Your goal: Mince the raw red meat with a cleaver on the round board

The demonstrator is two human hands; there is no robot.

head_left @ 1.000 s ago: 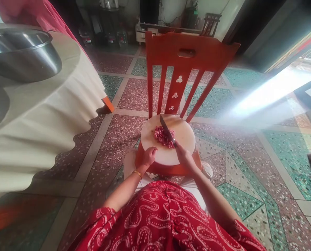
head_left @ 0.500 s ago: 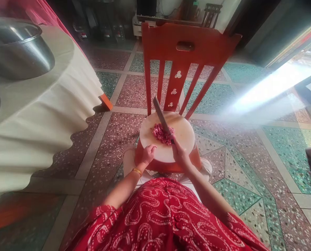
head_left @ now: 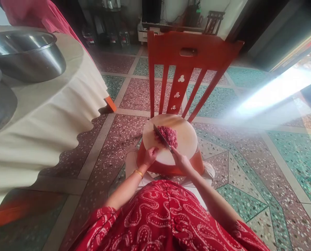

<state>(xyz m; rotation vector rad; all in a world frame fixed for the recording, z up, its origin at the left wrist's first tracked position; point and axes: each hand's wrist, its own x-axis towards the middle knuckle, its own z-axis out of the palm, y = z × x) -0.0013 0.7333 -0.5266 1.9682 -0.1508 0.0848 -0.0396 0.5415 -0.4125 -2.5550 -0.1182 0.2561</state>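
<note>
A heap of chopped raw meat [head_left: 170, 134] lies on a round white cutting board [head_left: 186, 139], which rests on the seat of a red wooden chair [head_left: 176, 50]. My right hand [head_left: 180, 159] is closed around the handle of a knife [head_left: 161, 135]. The blade slants away to the far left, low over the board, along the near left side of the meat. At the board's near left edge sits my left hand [head_left: 151, 156], its fingers curled in. Whether anything is inside those fingers is hidden.
On the left stands a table with a pale cloth [head_left: 66, 94]. It bears a large metal basin [head_left: 37, 62] and a grey pot [head_left: 1, 104]. The chair's back rises beyond the board. Bright light falls across the tiled floor [head_left: 212, 101] at right.
The knife has come down from a raised position over the meat to lie low along its left side. My left hand stays curled at the board's edge. The view has shifted slightly.
</note>
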